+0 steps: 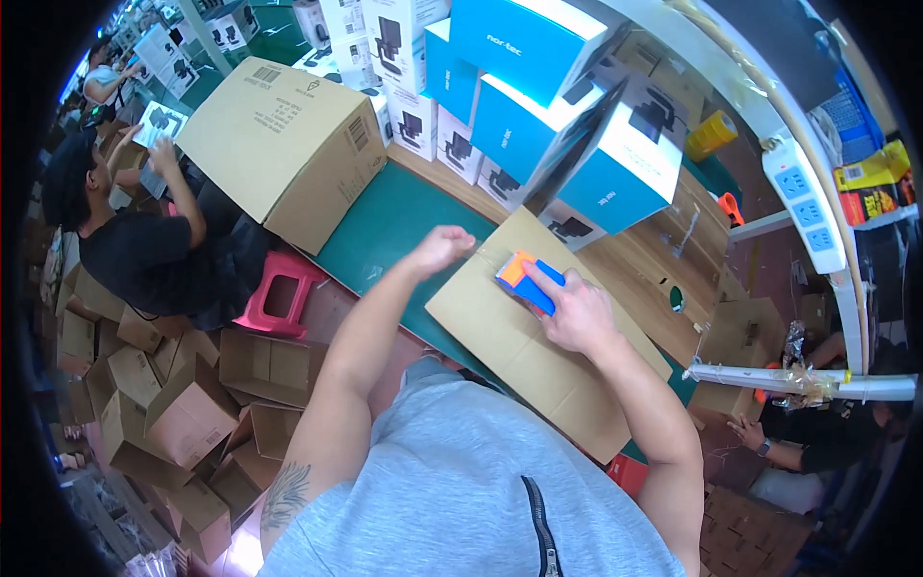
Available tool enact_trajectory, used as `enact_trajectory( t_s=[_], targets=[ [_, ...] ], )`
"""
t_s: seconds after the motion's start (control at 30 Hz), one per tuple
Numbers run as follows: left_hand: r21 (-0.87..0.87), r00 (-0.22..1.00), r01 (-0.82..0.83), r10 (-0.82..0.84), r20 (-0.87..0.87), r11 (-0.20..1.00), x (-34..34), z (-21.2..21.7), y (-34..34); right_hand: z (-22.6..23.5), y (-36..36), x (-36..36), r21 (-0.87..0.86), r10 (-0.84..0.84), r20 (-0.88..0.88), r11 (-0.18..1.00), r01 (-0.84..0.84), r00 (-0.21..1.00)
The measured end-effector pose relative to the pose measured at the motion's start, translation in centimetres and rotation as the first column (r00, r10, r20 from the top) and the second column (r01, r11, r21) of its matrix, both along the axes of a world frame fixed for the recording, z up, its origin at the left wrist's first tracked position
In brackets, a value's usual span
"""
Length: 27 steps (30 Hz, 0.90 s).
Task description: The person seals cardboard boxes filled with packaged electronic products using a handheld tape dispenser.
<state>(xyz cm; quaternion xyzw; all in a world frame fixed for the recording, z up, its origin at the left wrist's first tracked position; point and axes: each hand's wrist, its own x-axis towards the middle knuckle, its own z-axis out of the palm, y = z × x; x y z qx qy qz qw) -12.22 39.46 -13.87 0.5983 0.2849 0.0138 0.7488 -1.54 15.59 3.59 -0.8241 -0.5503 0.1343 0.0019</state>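
A flat, folded brown carton (538, 356) lies slantwise across the table in front of me. My right hand (582, 313) is wrapped round a blue and orange tape dispenser (527, 281), its index finger stretched along the top. The dispenser's orange head rests on the carton toward its far left part. My left hand (444, 250) is closed, just off the carton's left edge and over the green table surface (385, 216). Whether a bit of tape is between its fingers, I cannot make out.
A large brown carton (288, 144) stands at the left. Blue-and-white product boxes (615, 163) are stacked at the back. Several cartons (192, 413) pile up on the floor beside a pink stool (279, 293). A seated co-worker (144, 231) is at left; a power strip (806, 202) hangs at right.
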Motion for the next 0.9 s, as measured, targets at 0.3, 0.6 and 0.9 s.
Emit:
enact_trajectory(
  t_s=[0.3,0.6,0.9],
  targets=[
    [0.171,0.985,0.038,-0.009,-0.170,0.984,-1.1,0.4,-1.7,1.1,3.6,-0.4,-0.189,0.111,0.039,0.977,-0.102,0.993],
    [0.414,0.995,-0.017,0.056,-0.083,0.910,1.5,2.2,-3.8,4.1,7.8,-0.6,-0.420,0.171,-0.001,0.894,-0.156,0.985],
    [0.615,0.930,0.238,0.005,-0.367,0.751,2.1,5.8,-5.5,3.5,6.6,-0.3,-0.462,0.224,-0.004,0.864,-0.201,0.975]
  ],
)
